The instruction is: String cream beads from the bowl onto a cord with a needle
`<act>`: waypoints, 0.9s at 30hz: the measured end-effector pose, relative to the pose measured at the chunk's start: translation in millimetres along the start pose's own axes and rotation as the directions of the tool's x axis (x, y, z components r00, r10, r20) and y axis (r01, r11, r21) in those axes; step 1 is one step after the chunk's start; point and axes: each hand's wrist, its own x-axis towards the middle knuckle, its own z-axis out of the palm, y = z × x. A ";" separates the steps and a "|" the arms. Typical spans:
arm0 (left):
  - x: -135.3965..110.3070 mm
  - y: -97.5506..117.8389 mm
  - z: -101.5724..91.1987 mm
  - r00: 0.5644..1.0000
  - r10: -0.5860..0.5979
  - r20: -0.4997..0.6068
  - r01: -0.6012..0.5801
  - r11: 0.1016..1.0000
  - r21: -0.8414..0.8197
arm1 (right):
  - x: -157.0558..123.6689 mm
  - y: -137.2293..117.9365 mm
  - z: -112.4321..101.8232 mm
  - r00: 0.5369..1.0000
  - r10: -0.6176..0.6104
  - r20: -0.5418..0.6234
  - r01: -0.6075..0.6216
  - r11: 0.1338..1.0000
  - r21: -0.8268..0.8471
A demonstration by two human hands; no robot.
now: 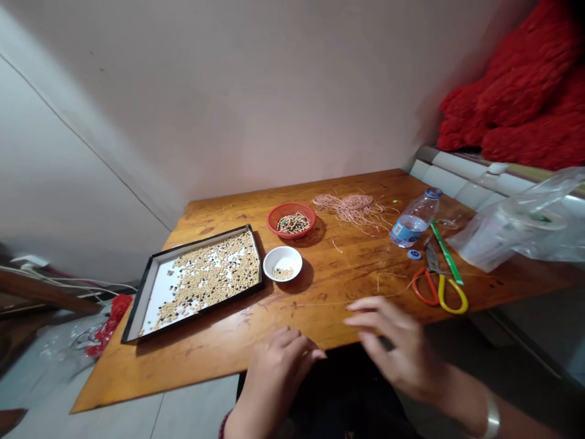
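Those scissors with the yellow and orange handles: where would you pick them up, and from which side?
Take the scissors by their yellow and orange finger loops, coming from the near side with the right hand. They lie flat with the loops toward the person and the blades pointing away, so the loops are closest and the sharp end stays away from the fingers.

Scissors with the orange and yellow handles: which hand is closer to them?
The right hand, just short of the scissors; the left hand is farther away, at the table edge.
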 end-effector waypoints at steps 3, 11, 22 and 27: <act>1.6 5.0 -6.6 0.993 0.046 -0.106 -0.040 0.997 0.063 | 7.3 -16.0 41.7 0.978 0.042 0.204 -0.091 0.967 0.238; -23.0 -7.8 -34.1 0.972 -0.083 -0.221 0.110 0.987 0.114 | 18.7 -22.3 77.4 0.926 0.049 0.374 -0.213 0.886 0.411; -47.8 -41.8 -72.2 0.886 -0.165 -0.434 0.286 0.930 0.232 | 29.4 23.9 46.8 0.973 0.216 0.079 -0.230 0.892 0.390; -54.9 -46.5 -80.4 0.871 -0.177 -0.459 0.309 0.923 0.231 | 39.5 38.4 39.3 0.968 0.249 -0.023 -0.229 0.920 0.318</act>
